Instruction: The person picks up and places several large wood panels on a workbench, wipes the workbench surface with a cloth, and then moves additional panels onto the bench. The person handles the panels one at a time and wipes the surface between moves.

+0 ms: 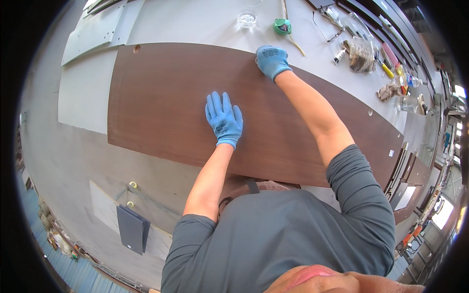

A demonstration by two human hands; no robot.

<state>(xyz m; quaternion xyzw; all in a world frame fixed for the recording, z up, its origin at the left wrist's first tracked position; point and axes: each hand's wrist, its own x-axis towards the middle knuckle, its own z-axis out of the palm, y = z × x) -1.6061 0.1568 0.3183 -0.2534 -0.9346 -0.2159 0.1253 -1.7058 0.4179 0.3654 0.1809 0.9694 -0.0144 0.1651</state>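
Observation:
A long dark brown wood-grain panel [166, 102] lies flat in front of me, with a round hole near its far left corner. On its middle rests my left hand [224, 121] in a blue work glove, palm down with the fingers stretched out. My right hand [272, 62], gloved the same way, is at the panel's far edge with its fingers curled under. A sliver of something pale shows beside those fingers, but the hand hides most of it, so its kind cannot be told.
Beyond the panel stand a clear glass [247, 18] and a green tape measure [282, 27]. Eyeglasses [328, 30], a crumpled rag [360, 56] and a yellow-handled tool [387, 71] lie at the far right. Pale panels [97, 34] are stacked far left; dark grey panels [132, 228] stand lower left.

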